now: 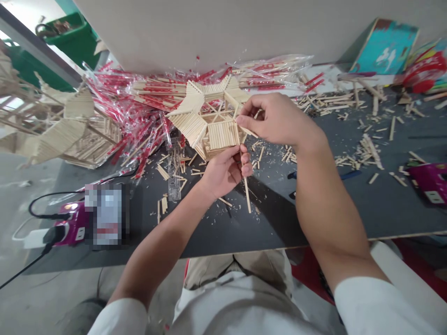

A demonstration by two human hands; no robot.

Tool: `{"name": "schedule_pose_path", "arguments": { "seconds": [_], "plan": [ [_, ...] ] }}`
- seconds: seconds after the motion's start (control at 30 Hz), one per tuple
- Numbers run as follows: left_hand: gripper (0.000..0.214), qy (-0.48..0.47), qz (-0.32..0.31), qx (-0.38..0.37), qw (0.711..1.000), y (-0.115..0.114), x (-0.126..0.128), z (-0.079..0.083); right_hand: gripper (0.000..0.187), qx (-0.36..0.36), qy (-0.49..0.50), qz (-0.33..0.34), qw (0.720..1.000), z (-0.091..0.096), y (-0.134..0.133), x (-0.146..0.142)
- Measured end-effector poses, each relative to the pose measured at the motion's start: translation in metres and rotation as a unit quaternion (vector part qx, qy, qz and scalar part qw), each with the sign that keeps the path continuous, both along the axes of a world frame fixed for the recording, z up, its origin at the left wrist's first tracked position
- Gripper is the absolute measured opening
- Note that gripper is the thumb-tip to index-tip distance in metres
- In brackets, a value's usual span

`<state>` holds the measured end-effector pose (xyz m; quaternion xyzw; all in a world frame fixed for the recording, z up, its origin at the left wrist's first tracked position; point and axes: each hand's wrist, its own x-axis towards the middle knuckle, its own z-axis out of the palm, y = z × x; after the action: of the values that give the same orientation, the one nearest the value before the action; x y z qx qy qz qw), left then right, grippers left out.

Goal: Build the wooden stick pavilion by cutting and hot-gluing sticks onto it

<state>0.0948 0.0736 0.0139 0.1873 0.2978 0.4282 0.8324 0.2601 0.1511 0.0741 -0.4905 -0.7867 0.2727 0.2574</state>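
Observation:
A star-shaped model of pale wooden sticks [222,134], like a small pavilion roof with an open lattice centre, is held above the dark table. My left hand [228,170] is closed at its near edge, thumb against the slatted panel. A thin wooden stick [247,195] runs down from those fingers; I cannot tell whether it is fixed to the model. My right hand [274,116] pinches thumb and forefinger together at the model's right side, beside the lattice. Whatever lies between those fingertips is too small or hidden to name.
Plastic-wrapped bundles of red-tipped sticks [157,90] lie along the wall. Another stick model [66,130] stands at left. Stick scraps [363,151] litter the table [279,223]. A clear stencil ruler [173,172], purple power strips [71,223] and a turquoise board [386,46] are around.

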Motion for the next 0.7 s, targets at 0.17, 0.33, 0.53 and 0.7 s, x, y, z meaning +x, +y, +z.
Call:
{"name": "schedule_pose_path", "arguments": {
  "seconds": [0.17, 0.33, 0.53, 0.7],
  "plan": [
    [0.028, -0.018, -0.009, 0.021, 1.000, 0.000, -0.001, -0.005, 0.022, 0.003, -0.008, -0.008, 1.000, 0.009, 0.000, 0.019],
    [0.024, 0.017, -0.001, 0.035, 0.999, -0.001, 0.000, -0.003, 0.016, 0.013, -0.042, -0.027, 0.999, 0.013, -0.001, 0.025],
    [0.028, -0.004, 0.014, 0.010, 1.000, -0.004, 0.003, 0.000, 0.016, 0.032, -0.057, -0.006, 0.998, 0.014, -0.004, 0.028],
    [0.028, 0.009, 0.012, 0.001, 1.000, -0.018, 0.006, 0.004, 0.018, 0.022, -0.053, -0.003, 0.998, 0.016, -0.007, 0.038]
  ]
}}
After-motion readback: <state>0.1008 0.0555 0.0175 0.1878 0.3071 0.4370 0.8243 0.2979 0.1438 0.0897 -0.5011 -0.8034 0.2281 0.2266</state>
